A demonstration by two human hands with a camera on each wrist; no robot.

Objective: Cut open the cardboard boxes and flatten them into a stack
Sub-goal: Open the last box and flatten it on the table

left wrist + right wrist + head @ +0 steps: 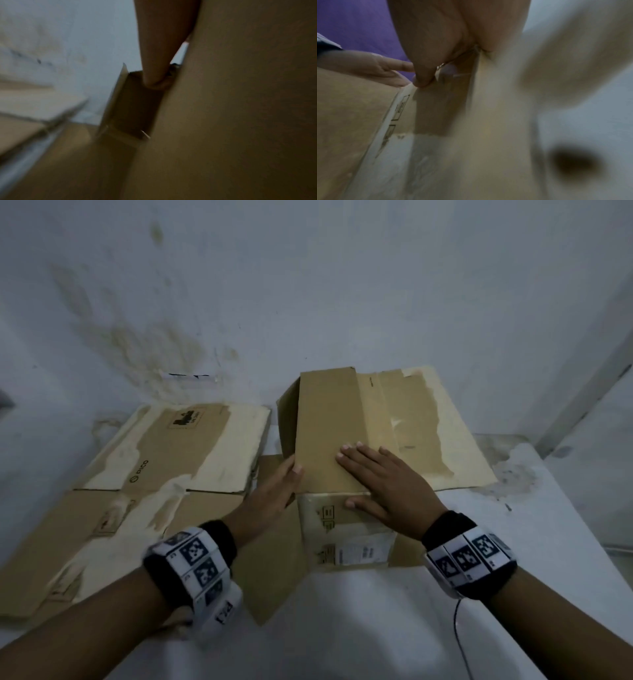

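While the head cam is showing the half-collapsed cardboard box sitting on the white table just right of the flattened stack, the right hand is lying flat on its top panel w/ fingers straight, and the left hand is pressing straight fingers against its left side. Only the right wrist cam is showing the thumb touching the box's taped front edge, w/ printed squares below; the left wrist cam is giving mostly blur, one finger lying along the box wall.

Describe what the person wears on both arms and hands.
Both hands, left hand and right hand, are bare, with no gloves. Each wrist carries a black wristband under a white band of square black-and-white tracking markers. A thin dark cable hangs from the right wrist's band. The forearms are bare, with no sleeves.
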